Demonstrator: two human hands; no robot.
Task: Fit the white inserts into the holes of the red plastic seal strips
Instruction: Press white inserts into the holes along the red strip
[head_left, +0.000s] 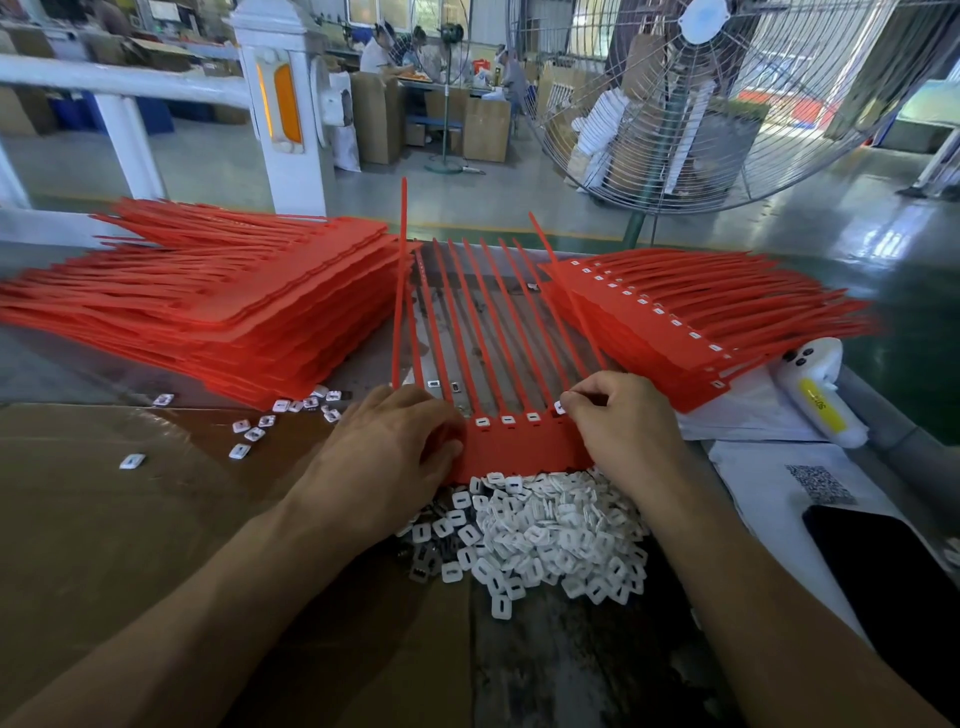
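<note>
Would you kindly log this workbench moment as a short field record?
Work piece: red seal strip sheet, flat between both hands
Seated inserts: three visible
Left hand: fingers curled at sheet's left edge
Right hand: pinching an insert at the sheet's right end
Supply: loose white inserts pile
Finished stack: right
Unfilled stack: left

Red seal strips (514, 441) carry white inserts (550, 530), beside brown cardboard (130, 519) and a black-and-white code sheet (821, 486).
</note>
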